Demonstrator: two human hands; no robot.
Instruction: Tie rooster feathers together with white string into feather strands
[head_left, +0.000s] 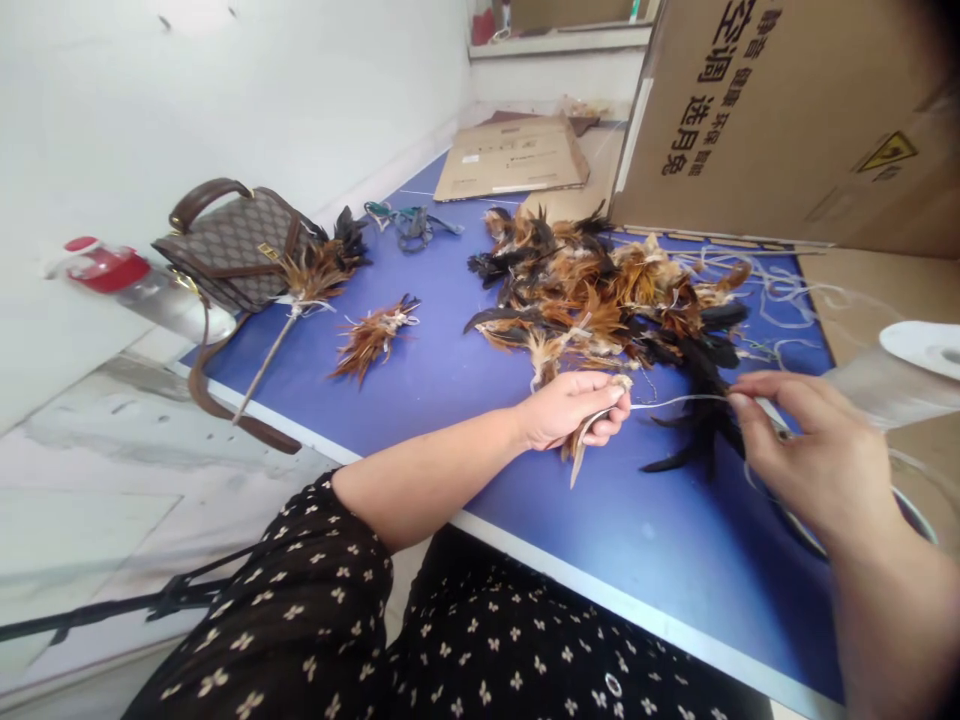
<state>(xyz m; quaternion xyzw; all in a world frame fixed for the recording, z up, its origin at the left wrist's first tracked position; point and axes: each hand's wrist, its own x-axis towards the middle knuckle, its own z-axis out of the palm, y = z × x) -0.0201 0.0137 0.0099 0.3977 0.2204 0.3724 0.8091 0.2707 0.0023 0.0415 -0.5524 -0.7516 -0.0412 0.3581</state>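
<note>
My left hand (577, 408) is closed around a small bunch of brown feathers (576, 455), whose pale bound ends poke out above the thumb. From that end a white string (679, 400) runs to the right. My right hand (814, 440) pinches this string between thumb and forefinger, level with the bunch. Just beyond my hands lies a large heap of brown, orange and black feather bunches (592, 275). Black feathers (701, 400) lie between my hands, behind the string. Off to the left, a tied bunch of brown feathers (375, 335) rests alone on the blue table (442, 395).
A feather duster (270, 360) with a thin stick leans by a patterned handbag (240, 245) and a red-capped bottle (142, 280). A large cardboard box (795, 130) stands back right. A white spool (896, 375) is beside my right hand, near loose white strings (784, 285).
</note>
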